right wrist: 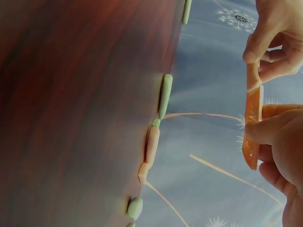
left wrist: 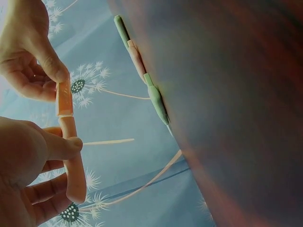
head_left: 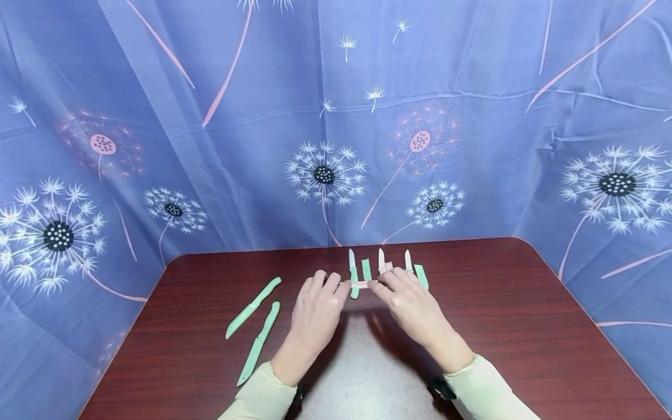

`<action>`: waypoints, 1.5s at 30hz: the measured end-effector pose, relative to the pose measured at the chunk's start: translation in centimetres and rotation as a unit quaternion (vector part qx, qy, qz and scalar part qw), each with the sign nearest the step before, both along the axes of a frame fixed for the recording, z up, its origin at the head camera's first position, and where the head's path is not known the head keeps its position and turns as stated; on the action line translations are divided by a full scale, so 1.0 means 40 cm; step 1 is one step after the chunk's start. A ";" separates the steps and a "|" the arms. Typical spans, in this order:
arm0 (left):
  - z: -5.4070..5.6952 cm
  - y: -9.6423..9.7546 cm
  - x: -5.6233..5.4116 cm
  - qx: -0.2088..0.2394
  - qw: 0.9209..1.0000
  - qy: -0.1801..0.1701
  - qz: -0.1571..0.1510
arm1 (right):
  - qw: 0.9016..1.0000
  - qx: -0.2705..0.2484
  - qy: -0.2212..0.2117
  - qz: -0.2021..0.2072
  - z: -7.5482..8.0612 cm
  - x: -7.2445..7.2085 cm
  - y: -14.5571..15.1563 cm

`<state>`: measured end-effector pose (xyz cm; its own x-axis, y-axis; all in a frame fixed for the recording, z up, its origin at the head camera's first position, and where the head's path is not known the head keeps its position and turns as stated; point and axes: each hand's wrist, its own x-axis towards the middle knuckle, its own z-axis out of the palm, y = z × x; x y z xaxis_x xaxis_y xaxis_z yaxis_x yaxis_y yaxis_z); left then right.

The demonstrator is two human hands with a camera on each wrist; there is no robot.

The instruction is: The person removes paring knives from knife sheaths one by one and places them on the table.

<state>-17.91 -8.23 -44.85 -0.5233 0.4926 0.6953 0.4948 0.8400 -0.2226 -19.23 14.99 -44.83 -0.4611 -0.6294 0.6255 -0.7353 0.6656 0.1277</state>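
Observation:
Both hands hold one pink knife up over the far part of the table. My left hand (head_left: pixel 317 309) grips its handle (left wrist: pixel 75 172), with the thumb laid across it. My right hand (head_left: pixel 415 309) pinches the pink sheath (right wrist: pixel 253 101) between thumb and fingers. Handle and sheath meet end to end in a line, and the blade is hidden inside the sheath. Beyond the hands lie a green knife (head_left: pixel 354 277) with a bare blade, a green sheath (head_left: pixel 366 269), a pink knife (right wrist: pixel 152 145) and a pink sheath (right wrist: pixel 143 174).
Farther right lies another bare blade (head_left: pixel 408 259), partly behind the right hand, beside a second green sheath (head_left: pixel 422 276). Two green knives in their sheaths (head_left: pixel 243 322) (head_left: pixel 254 359) lie left of the hands. A blue dandelion-print curtain (head_left: pixel 252 192) hangs around the dark red table (head_left: pixel 525 326).

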 end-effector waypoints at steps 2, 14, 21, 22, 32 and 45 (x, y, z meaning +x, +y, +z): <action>0.001 0.000 0.000 0.000 1.000 0.003 0.000 | 1.000 -0.003 0.000 0.002 0.000 0.000 0.000; -0.005 0.001 -0.004 0.012 1.000 0.027 -0.004 | 0.999 -0.030 0.020 0.021 -0.009 -0.008 0.000; -0.006 -0.003 -0.003 0.010 1.000 0.018 -0.003 | 0.999 -0.035 0.016 0.026 -0.010 -0.009 0.006; -0.006 -0.003 -0.002 0.010 1.000 0.016 -0.002 | 0.999 -0.035 0.016 0.026 -0.010 -0.010 0.006; -0.004 -0.007 -0.005 0.016 1.000 0.020 -0.004 | 0.999 -0.034 0.007 0.024 -0.012 -0.013 0.012; -0.002 -0.014 -0.007 0.022 1.000 0.000 -0.006 | 0.999 -0.042 0.006 0.024 -0.009 -0.017 0.018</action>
